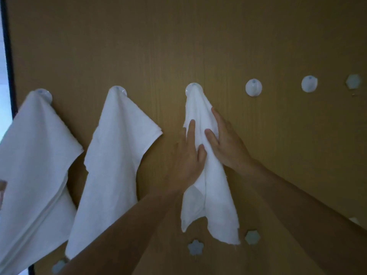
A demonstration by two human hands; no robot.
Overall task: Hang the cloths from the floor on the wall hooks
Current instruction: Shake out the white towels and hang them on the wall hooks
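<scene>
left cloth (pixel 37 155): cut off by the left and bottom edges.
left hook (pixel 44 94): mostly buried under that cloth.
middle hook (pixel 121 90): only a top sliver shows.
third cloth (pixel 210 195): your left hand (pixel 188 157) and right hand (pixel 226 143) cover its middle.
sticker (pixel 58 265): blurred, partly behind your left forearm (pixel 119 225).
pinkish blob (pixel 2 187): too cropped to identify.

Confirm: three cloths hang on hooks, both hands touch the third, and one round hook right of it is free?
No: the head view shows two free round hooks, nearer hook and farther hook, right of the third cloth. Left hand and right hand touch it.
</scene>
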